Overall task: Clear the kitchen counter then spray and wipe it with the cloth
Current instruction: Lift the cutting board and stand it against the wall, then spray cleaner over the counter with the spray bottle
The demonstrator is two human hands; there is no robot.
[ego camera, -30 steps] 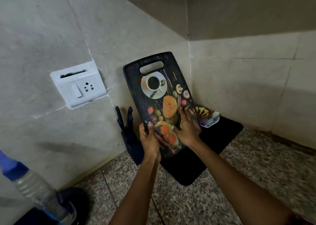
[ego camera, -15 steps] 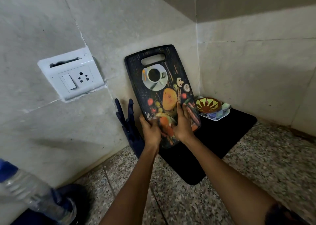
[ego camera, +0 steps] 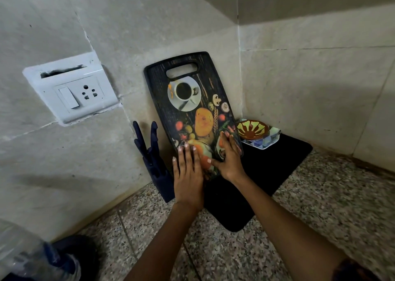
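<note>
A dark cutting board (ego camera: 192, 101) printed with a coffee cup and vegetables stands upright, leaning on the wall tiles, its foot on a black mat (ego camera: 267, 174). My left hand (ego camera: 188, 174) lies flat on the board's lower left face, fingers straight. My right hand (ego camera: 228, 159) is on the lower right, fingers along the board's right edge and thumb on its face. The speckled granite counter (ego camera: 320, 206) spreads out in front. No cloth or spray trigger shows clearly.
A dark blue knife block (ego camera: 154, 163) stands just left of the board. A brown and yellow bowl (ego camera: 252, 129) sits in a patterned dish (ego camera: 265, 142) in the corner. A white wall socket (ego camera: 72, 92) is at left. A clear bottle (ego camera: 32, 255) with blue parts is at bottom left.
The board was lowered from the air until it stands against the wall. My left hand went from gripping the board's edge to lying flat on its face.
</note>
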